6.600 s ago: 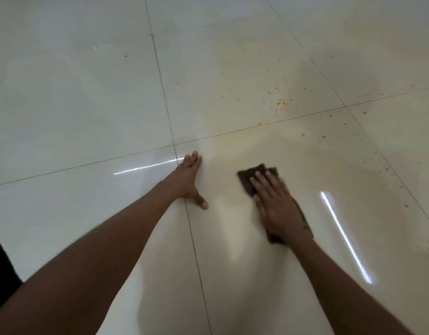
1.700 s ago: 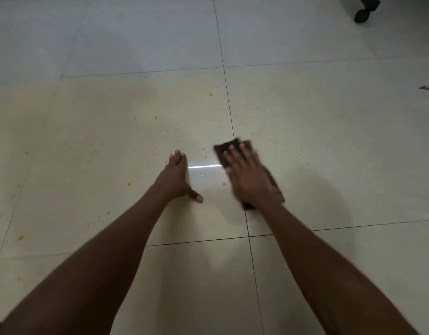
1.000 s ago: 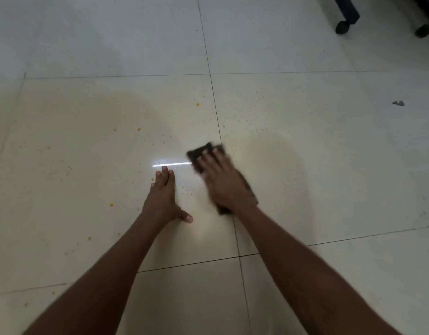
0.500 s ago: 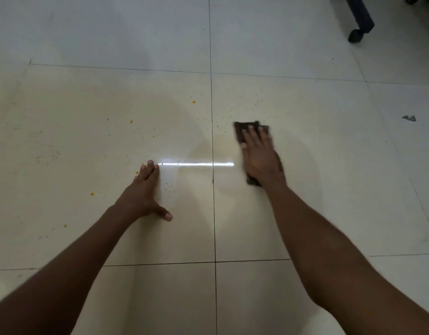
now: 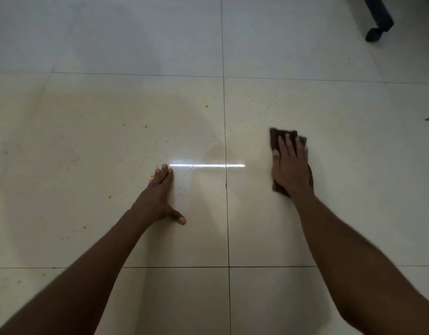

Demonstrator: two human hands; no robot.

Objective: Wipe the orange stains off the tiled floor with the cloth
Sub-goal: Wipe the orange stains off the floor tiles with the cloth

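My right hand (image 5: 291,165) presses the cloth (image 5: 282,135) flat to scrub; my left hand (image 5: 158,197), splayed on the floor (image 5: 87,165), braces me beside orange stains (image 5: 146,126).

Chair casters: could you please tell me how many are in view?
1: a dark caster at the top right on the tiled floor; others may lie beyond the frame.

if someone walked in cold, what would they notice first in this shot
Two bare arms reach down onto a pale tiled floor: the right hand presses flat on a dark brown cloth on the right tile, the left hand braces palm-down on the left tile. Next, the bright white streak of reflected light between the hands, and orange specks scattered mostly across the left tile.
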